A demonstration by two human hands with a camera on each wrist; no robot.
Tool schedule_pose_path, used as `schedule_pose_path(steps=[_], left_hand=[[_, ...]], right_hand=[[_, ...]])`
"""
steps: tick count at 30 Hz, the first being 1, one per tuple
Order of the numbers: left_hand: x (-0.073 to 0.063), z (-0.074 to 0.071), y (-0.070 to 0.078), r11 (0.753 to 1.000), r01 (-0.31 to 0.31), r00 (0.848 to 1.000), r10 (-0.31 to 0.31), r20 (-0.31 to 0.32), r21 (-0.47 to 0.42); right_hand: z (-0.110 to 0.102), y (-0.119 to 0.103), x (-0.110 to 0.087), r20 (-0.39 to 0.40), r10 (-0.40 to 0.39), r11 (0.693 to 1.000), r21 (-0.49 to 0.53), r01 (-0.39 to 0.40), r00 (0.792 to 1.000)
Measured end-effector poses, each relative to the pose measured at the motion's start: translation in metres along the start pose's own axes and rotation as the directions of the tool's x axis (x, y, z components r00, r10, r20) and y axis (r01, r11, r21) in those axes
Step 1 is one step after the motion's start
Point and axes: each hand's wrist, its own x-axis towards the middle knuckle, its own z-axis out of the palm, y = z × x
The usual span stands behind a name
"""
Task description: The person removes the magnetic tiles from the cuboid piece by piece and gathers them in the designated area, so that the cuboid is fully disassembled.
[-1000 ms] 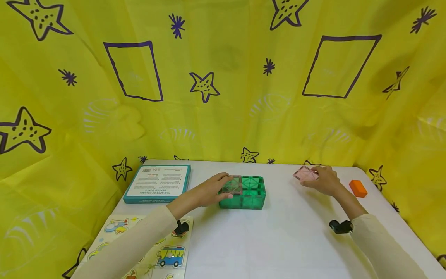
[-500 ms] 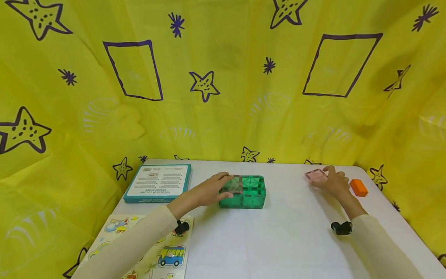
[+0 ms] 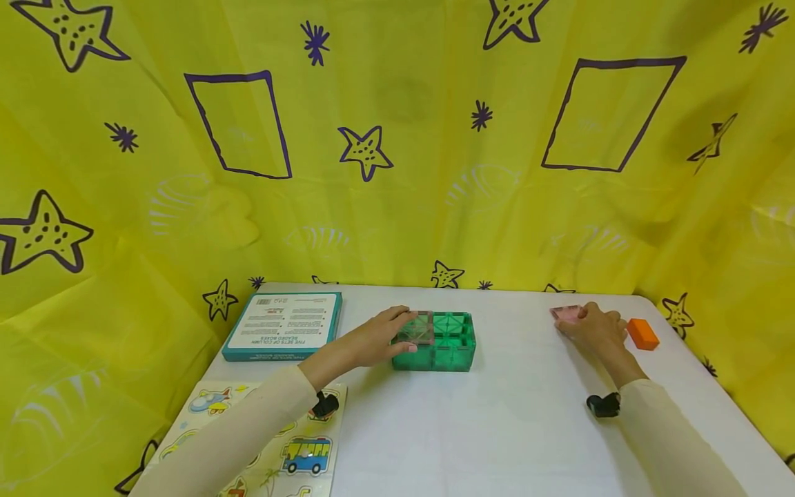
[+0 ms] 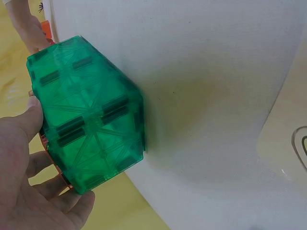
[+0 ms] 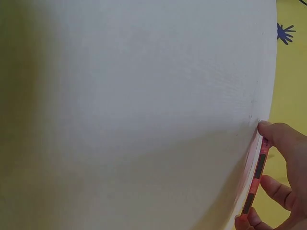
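Near the middle of the table, my left hand [image 3: 374, 339] grips the left end of a see-through green box of magnetic tiles [image 3: 455, 356]. A pinkish magnetic tile [image 3: 422, 327] lies over the top of that end. The left wrist view shows the thumb at one end of the box [image 4: 91, 112] and the fingers spread along its edge. Toward the back right, my right hand [image 3: 597, 335] pinches a pink magnetic tile [image 3: 565, 313] by its edges. In the right wrist view this tile [image 5: 256, 179] is seen nearly edge-on, thumb on one corner, fingertips behind.
An orange block [image 3: 642, 334] sits just right of my right hand. On the left lie a teal-edged flat box [image 3: 282, 324] and a picture puzzle board [image 3: 304, 428]. A yellow patterned cloth [image 3: 397, 221] hangs behind the white table [image 3: 484, 428].
My right hand has moved right with the pink tile, closer to the orange block, and the tile has turned to look narrower. My left hand keeps its place on the green box.
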Motion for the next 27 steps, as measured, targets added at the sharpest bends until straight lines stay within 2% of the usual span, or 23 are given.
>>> schedule_pose_path(steps=[9, 12, 20, 27], left_hand=[[0.001, 0.0, -0.001, 1.0, -0.006, 1.0, 0.006, -0.003, 0.014], [0.0, 0.0, 0.0, 1.0, -0.002, 1.0, 0.002, -0.001, 0.013], [0.0, 0.0, 0.0, 1.0, -0.001, 1.0, 0.001, 0.0, -0.002], [0.0, 0.0, 0.0, 1.0, -0.005, 1.0, 0.005, -0.001, -0.004]], right_hand=[[0.004, 0.001, -0.001, -0.065, -0.043, 0.998, -0.043, 0.04, 0.997], [0.005, 0.004, -0.001, -0.06, -0.058, 0.996, -0.065, 0.054, 0.997], [-0.006, 0.005, 0.001, 0.07, -0.052, 0.992, -0.11, 0.059, 0.996], [-0.009, 0.007, 0.001, 0.11, -0.017, 0.987, -0.155, 0.034, 0.994]])
